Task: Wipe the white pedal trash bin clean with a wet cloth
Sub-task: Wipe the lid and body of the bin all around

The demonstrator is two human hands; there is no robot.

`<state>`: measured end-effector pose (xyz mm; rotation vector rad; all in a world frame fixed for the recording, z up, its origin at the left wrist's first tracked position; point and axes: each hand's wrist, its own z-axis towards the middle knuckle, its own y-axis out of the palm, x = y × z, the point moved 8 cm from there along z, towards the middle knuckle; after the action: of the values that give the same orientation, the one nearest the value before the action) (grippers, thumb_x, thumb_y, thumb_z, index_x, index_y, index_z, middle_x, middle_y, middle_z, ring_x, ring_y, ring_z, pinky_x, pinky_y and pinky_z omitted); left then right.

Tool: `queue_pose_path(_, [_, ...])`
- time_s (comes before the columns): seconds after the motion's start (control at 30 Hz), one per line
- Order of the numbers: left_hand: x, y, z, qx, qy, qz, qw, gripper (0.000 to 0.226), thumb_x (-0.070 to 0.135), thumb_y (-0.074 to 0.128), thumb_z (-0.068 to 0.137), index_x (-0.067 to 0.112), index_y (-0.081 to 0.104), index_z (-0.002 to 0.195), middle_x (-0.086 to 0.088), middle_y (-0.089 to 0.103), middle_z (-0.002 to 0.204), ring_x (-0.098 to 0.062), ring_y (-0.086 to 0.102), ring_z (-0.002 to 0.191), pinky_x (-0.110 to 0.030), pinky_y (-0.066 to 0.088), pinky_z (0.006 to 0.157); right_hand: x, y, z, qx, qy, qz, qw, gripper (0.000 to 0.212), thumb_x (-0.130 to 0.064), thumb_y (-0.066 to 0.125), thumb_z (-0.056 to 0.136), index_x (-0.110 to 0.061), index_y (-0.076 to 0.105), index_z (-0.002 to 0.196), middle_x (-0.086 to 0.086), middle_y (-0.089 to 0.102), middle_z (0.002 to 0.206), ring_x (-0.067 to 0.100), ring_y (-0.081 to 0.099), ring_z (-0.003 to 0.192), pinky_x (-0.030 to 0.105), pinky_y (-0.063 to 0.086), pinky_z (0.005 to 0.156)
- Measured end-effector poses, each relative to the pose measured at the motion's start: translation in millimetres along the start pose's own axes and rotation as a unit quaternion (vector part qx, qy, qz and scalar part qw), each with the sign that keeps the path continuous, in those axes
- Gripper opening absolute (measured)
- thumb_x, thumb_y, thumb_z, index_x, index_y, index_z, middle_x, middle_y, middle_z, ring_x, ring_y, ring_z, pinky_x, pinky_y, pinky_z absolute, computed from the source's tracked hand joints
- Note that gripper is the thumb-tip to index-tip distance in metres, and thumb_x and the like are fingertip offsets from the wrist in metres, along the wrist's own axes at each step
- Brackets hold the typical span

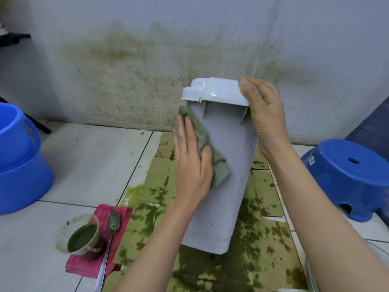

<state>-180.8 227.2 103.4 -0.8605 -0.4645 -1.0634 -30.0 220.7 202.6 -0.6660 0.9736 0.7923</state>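
Smooth boxy white bin (227, 165), crumpled cloth (202, 140)

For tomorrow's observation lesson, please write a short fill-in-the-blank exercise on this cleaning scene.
1. The left hand presses a ____ cloth against the white bin.
2. The right hand grips the bin's ____.
3. The spoon lies on a ____ cloth.

Missing words: green; lid; red

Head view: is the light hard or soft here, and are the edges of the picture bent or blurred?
Head view: the light is soft and even, with a small glare only on the lid of the white bin; the left hand and the cloth look sharp; the blue bucket and the stool near the edges appear bent by the wide lens.
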Motion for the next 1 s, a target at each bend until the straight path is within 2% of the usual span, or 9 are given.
queue_pose_path(0.1, [11, 5, 7, 0.02, 0.04, 0.023, 0.999, 0.06, 0.028, 0.031, 0.097, 0.013, 0.006, 0.15, -0.001, 0.001, 0.158, -0.024, 0.012, 0.147, -0.036, 0.015, 0.119, 0, -8, 0, 0.009, -0.008, -0.004, 1.0, 0.014, -0.028, 0.055, 0.093, -0.031, 0.066, 0.101, -0.002, 0.05, 0.125, 0.005, 0.044, 0.12, 0.032, 0.03, 0.111])
queue_pose_path(0.2, [-15, 12, -35, 0.011, 0.007, 0.017, 1.0, 0.058, 0.035, 0.029, 0.098, 0.022, 0.004, 0.149, 0.002, 0.002, 0.158, -0.004, 0.002, 0.145, -0.017, 0.008, 0.116, -4, -7, 0, 0.045, -0.013, -0.092, 0.995, 0.026, -0.034, 0.041, 0.099, -0.03, 0.063, 0.114, -0.002, 0.04, 0.14, 0.012, 0.03, 0.133, 0.042, 0.019, 0.115])
queue_pose_path(0.27, [-42, 15, -72, -0.018, -0.059, -0.005, 0.998, 0.058, 0.049, 0.022, 0.096, 0.032, -0.001, 0.146, 0.01, 0.001, 0.156, 0.011, -0.004, 0.139, -0.024, 0.015, 0.117, -9, -2, -5, 0.072, -0.025, -0.149, 0.986, 0.031, -0.033, 0.033, 0.102, -0.028, 0.06, 0.116, -0.005, 0.042, 0.141, 0.005, 0.026, 0.133, 0.046, 0.014, 0.115])
queue_pose_path(0.3, [-53, 14, -87, -0.036, -0.089, -0.015, 0.995, 0.058, 0.055, 0.019, 0.094, 0.038, -0.003, 0.144, 0.014, 0.001, 0.155, 0.012, -0.003, 0.138, -0.032, 0.021, 0.116, -13, 1, -9, 0.075, -0.046, -0.159, 0.983, 0.032, -0.029, 0.03, 0.103, -0.023, 0.06, 0.115, -0.005, 0.049, 0.134, -0.011, 0.027, 0.125, 0.046, 0.016, 0.115])
queue_pose_path(0.4, [-71, 5, -106, -0.066, -0.138, -0.038, 0.988, 0.059, 0.067, 0.019, 0.089, 0.047, -0.006, 0.139, 0.013, 0.009, 0.156, -0.004, 0.016, 0.142, -0.045, 0.034, 0.11, -17, 10, -19, 0.067, -0.101, -0.15, 0.981, 0.032, -0.022, 0.03, 0.103, -0.014, 0.059, 0.113, -0.004, 0.059, 0.115, -0.035, 0.019, 0.101, 0.043, 0.02, 0.113])
queue_pose_path(0.57, [-25, 7, -45, 0.01, -0.038, 0.021, 0.999, 0.065, 0.053, 0.029, 0.097, 0.025, 0.005, 0.15, 0.002, 0.006, 0.159, -0.023, 0.011, 0.146, -0.037, 0.014, 0.118, -7, 6, -18, 0.046, -0.053, -0.125, 0.99, 0.028, -0.038, 0.034, 0.101, -0.026, 0.055, 0.115, -0.016, 0.052, 0.117, 0.005, 0.021, 0.122, 0.036, 0.023, 0.112])
queue_pose_path(0.67, [-8, 25, -40, 0.049, 0.032, 0.161, 0.985, 0.062, 0.052, 0.026, 0.099, 0.016, 0.02, 0.15, -0.008, 0.016, 0.157, -0.042, 0.013, 0.143, -0.045, 0.015, 0.115, -6, 2, -13, 0.036, -0.04, -0.128, 0.99, 0.025, -0.039, 0.036, 0.1, -0.028, 0.055, 0.113, -0.021, 0.049, 0.11, 0.011, 0.024, 0.124, 0.034, 0.023, 0.111])
queue_pose_path(0.83, [-30, 75, -178, -0.061, 0.159, 0.322, 0.931, 0.051, 0.051, 0.036, 0.096, 0.024, 0.036, 0.14, -0.007, 0.032, 0.146, -0.049, 0.027, 0.131, -0.057, 0.016, 0.113, -4, 0, -8, 0.013, -0.012, -0.109, 0.994, 0.02, -0.043, 0.036, 0.099, -0.034, 0.052, 0.107, -0.025, 0.042, 0.098, 0.017, 0.023, 0.128, 0.045, 0.033, 0.107])
queue_pose_path(1.0, [-62, 58, -201, -0.085, 0.135, 0.347, 0.924, 0.05, 0.051, 0.022, 0.1, 0.019, 0.039, 0.134, -0.007, 0.033, 0.143, -0.05, 0.03, 0.126, -0.052, 0.01, 0.113, -10, 6, -13, -0.009, -0.038, -0.109, 0.993, 0.019, -0.041, 0.038, 0.099, -0.034, 0.053, 0.108, -0.023, 0.039, 0.09, 0.02, 0.03, 0.122, 0.043, 0.035, 0.106])
